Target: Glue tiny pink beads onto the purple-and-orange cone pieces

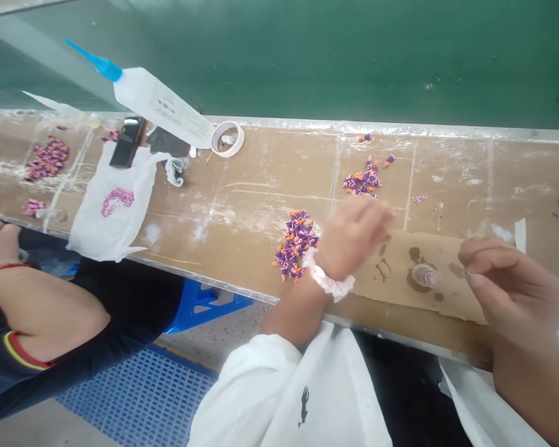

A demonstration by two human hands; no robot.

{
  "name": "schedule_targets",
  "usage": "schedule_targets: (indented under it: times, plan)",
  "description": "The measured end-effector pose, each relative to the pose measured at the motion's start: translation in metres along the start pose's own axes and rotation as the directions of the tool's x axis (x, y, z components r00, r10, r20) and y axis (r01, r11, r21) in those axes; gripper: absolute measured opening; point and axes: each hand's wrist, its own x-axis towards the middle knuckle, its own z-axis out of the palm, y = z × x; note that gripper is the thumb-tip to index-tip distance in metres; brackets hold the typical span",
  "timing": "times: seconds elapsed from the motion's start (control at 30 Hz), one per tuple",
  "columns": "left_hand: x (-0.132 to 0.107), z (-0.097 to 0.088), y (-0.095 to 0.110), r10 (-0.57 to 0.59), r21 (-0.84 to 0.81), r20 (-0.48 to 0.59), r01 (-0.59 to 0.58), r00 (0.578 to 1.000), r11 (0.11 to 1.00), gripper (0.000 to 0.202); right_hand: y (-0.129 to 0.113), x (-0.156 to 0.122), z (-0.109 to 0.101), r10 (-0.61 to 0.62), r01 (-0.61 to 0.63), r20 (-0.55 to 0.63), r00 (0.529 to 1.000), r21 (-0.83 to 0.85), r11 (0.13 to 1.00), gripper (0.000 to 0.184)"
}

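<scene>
The right hand (512,288) is being held with its fingertips (475,264) pinched closed on a tiny thin item (464,272), too small to be identified, just beside a small clear cup (425,275) standing on a stained cardboard sheet (447,273). The left hand (354,236), with a white scrunchie (328,277) being worn at its wrist, is being held half curled; whether anything is being gripped cannot be told. It is just beside a heap of purple-and-orange pieces (295,244) lying on the wooden bench (242,242). Farther along, a second heap (363,181) is being shown. Beyond, a squeeze bottle with a blue nozzle (140,93) is being held up near a tape roll (227,139). At the left, a co-worker's arm (37,310) is being rested by the bench.
</scene>
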Motion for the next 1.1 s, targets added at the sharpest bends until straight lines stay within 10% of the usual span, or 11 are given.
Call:
schedule_targets:
  times: [0.07, 0.13, 0.3, 0.7, 0.87, 0.93, 1.0, 1.1]
  plan:
    - [0.004, -0.02, -0.018, -0.314, 0.227, -0.168, 0.347, 0.934, 0.91, 0.02, 0.002, 0.001, -0.005, -0.041, 0.043, 0.043, 0.998, -0.04, 0.998, 0.017]
    - [0.004, -0.038, -0.037, -0.607, 0.341, -0.212, 0.64, 0.766, 0.689, 0.033, 0.004, 0.001, -0.009, -0.068, 0.078, 0.099, 0.993, -0.1, 0.992, 0.018]
    - [0.001, -0.056, -0.072, -0.728, 0.345, -0.141, 0.723, 0.671, 0.599, 0.048, 0.001, 0.003, -0.008, -0.121, 0.144, 0.127, 0.984, -0.19, 0.971, 0.023]
    - [-0.001, -0.052, -0.085, -0.649, 0.252, -0.158, 0.666, 0.744, 0.702, 0.051, 0.0, 0.003, -0.01, -0.183, 0.204, 0.108, 0.977, -0.226, 0.953, 0.024]
    - [0.012, -0.03, -0.053, -0.559, 0.139, -0.212, 0.591, 0.801, 0.794, 0.024, 0.003, 0.008, -0.016, -0.184, 0.336, 0.353, 0.917, -0.437, 0.834, 0.018]
    - [0.014, -0.011, -0.033, -0.454, -0.143, -0.197, 0.432, 0.869, 0.89, 0.017, 0.007, 0.008, -0.015, -0.165, 0.405, 0.461, 0.872, -0.491, 0.771, 0.016]
    - [0.012, 0.007, -0.013, -0.409, -0.487, -0.002, 0.356, 0.913, 0.797, 0.018, 0.011, 0.007, -0.013, -0.136, 0.436, 0.525, 0.84, -0.505, 0.745, 0.016]
    - [0.004, 0.027, 0.007, -0.381, -0.769, 0.325, 0.476, 0.866, 0.426, 0.035, 0.016, 0.004, -0.01, -0.102, 0.446, 0.568, 0.817, -0.509, 0.736, 0.019]
